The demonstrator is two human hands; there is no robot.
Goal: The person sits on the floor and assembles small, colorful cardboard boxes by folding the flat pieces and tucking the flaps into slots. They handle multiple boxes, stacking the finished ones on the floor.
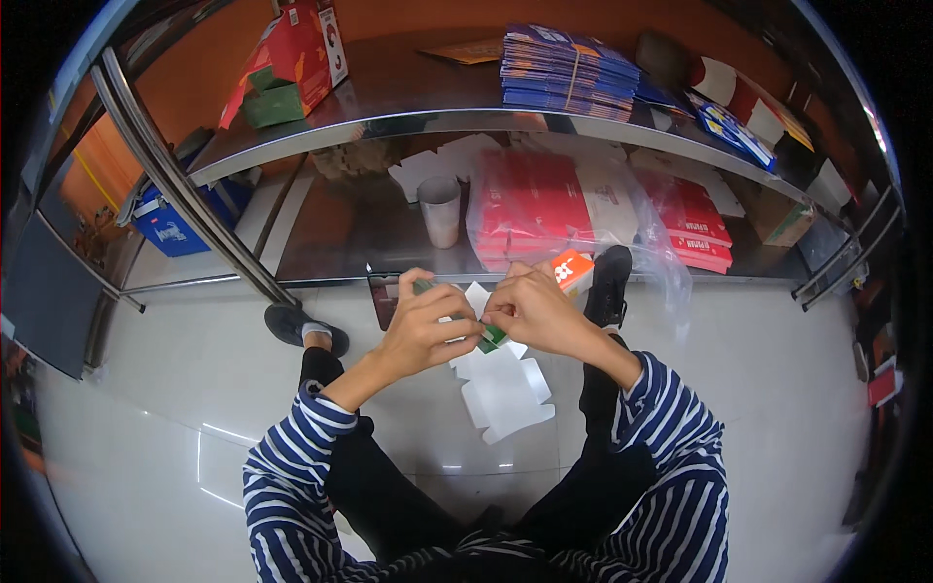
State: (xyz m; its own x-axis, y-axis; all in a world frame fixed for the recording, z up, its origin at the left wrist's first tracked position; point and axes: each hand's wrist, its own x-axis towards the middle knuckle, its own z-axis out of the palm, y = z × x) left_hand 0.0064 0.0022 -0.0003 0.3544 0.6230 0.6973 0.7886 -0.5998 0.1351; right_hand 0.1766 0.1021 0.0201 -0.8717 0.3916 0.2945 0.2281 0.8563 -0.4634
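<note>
green piece (494,337) in half-curled left hand (425,321), right hand (530,306) pinched on it, both angled inward

Left fingers (449,331) curled, right fingers (502,300) pinched

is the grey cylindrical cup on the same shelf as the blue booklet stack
No, the cup stands on the lower metal shelf, the stack on the upper one.

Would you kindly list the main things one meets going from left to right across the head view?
Blue container, left shoe, left hand, right hand, right shoe, stacked red packs, brown cardboard box.
</note>
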